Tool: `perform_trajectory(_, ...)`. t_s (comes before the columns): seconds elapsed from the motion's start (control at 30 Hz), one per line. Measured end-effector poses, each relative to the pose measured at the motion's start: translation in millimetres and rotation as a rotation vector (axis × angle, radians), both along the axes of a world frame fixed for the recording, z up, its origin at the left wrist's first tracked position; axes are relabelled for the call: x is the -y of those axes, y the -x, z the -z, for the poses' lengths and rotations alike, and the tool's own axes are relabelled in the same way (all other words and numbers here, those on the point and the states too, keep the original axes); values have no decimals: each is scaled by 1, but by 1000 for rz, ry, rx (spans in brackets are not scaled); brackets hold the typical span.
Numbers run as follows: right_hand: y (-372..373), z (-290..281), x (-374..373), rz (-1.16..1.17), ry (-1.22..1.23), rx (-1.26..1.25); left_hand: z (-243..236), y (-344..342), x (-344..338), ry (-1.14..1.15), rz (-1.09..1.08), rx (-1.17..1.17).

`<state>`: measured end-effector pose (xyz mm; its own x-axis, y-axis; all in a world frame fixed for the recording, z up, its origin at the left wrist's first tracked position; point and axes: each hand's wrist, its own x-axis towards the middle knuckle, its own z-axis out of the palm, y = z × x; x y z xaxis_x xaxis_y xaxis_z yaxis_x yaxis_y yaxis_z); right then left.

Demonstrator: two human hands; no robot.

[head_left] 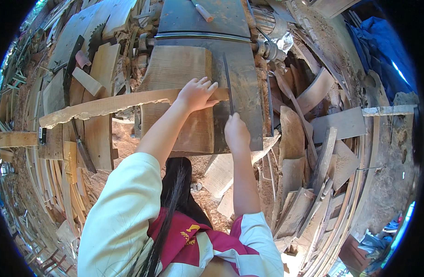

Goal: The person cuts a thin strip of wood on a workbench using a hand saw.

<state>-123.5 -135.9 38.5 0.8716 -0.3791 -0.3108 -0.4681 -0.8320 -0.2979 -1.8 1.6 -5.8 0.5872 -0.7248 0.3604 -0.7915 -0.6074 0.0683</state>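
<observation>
My left hand (197, 94) grips a long, pale wooden strip (101, 105) with a rough, wavy edge near its right end. The strip lies crosswise over a wide wooden board (172, 62) on a dark metal machine table (244, 69). My right hand (236, 129) is closed at the near end of a thin dark rod (227, 74), which runs away from me along the table to the right of the board. The strip's right end is beside the rod.
A wooden-handled tool (203, 13) lies on the table's far part. At the left are a toothed saw blade (95, 39), planks (103, 69) and another handled tool (85, 154). A motor (274, 27) and piled offcuts (290, 138) line the right. A blue tarp (383, 51) hangs top right.
</observation>
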Motion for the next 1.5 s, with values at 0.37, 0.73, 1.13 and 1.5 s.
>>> perform_trajectory(0.37, 6, 19, -1, 23, -30, 112, -6, 0, 5, 2, -11, -6)
perform_trajectory(0.73, 112, -16, -3, 45, -35, -90, -11, 1, 3, -123, -39, -117)
perform_trajectory(1.13, -23, 16, -3, 30, -13, 139, -2, 0, 3, -24, -13, 3)
perform_trajectory(1.5, 19, 16, -4, 16, 26, 121, -6, 0, 4, -78, -17, -32)
